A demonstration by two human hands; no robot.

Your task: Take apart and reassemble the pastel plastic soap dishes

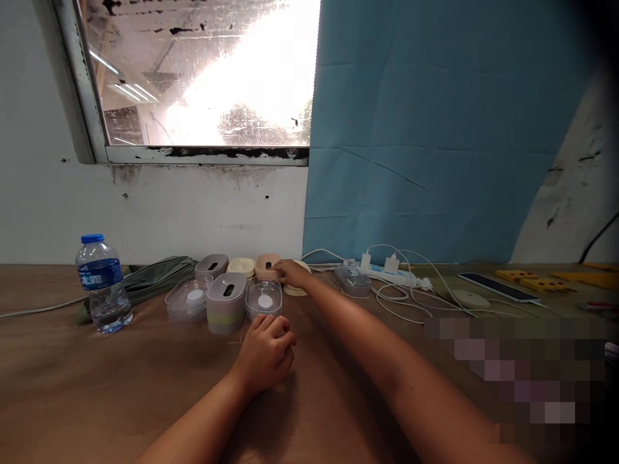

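My right hand reaches to the back of the group of containers. Its fingers are bent at the right edge of a peach container with a dark slot in its top. Nearer to me, my left hand is curled above the table, and whatever lies inside its fingers is hidden. Just beyond it is a clear plastic container with a white disc in it. Beside that stands a mauve container with a slotted lid and a yellow-green lower band. More clear containers sit to the left.
Behind are another mauve slotted container, a cream container and a cream round piece. A water bottle and green cloth lie left. Rightward are a grey case, power strip, loose cables and a phone.
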